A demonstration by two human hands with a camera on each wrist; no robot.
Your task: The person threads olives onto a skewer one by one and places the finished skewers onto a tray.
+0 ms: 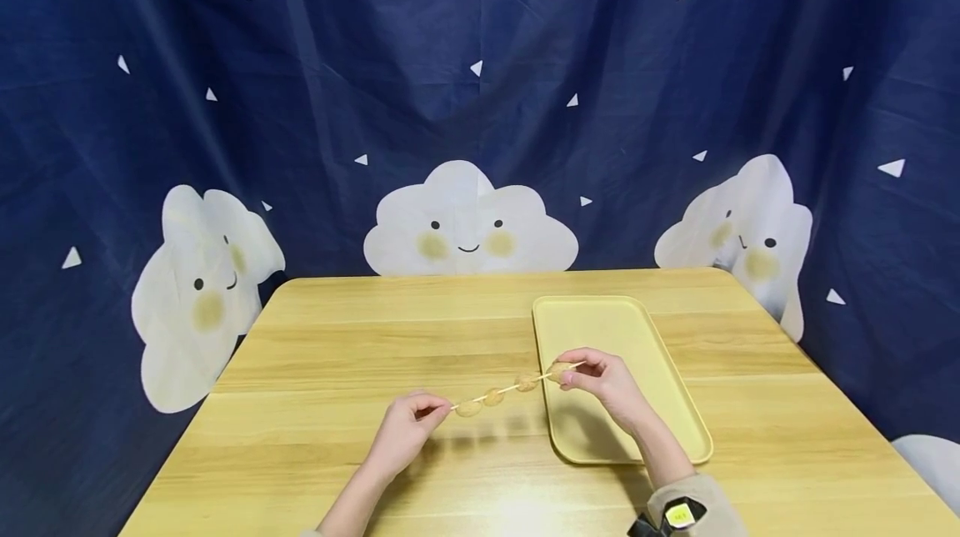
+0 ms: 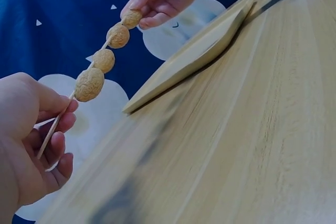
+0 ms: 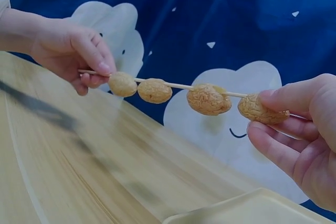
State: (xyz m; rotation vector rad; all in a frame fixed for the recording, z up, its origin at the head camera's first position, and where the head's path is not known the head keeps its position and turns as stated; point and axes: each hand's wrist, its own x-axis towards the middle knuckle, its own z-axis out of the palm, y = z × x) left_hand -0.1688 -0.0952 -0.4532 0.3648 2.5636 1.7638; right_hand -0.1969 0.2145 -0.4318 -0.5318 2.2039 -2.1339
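Observation:
A thin wooden skewer (image 1: 508, 389) is held in the air between both hands, with several wrinkled, golden-brown oval food balls threaded along it. My left hand (image 1: 402, 435) pinches the bare stick near one end, and the stick's tail runs across the curled fingers in the left wrist view. At the opposite end, my right hand (image 1: 609, 389) grips the outermost ball (image 3: 257, 109) between thumb and fingers. Beyond that ball a short bit of stick shows in the head view. The largest-looking ball in the left wrist view (image 2: 89, 84) sits closest to my left hand.
A pale yellow rectangular tray (image 1: 597, 320) with a low rim lies on the wooden table (image 1: 390, 337), beneath my right hand. A dark blue curtain (image 1: 480, 120) with white clouds and triangles hangs behind and at both sides of the table.

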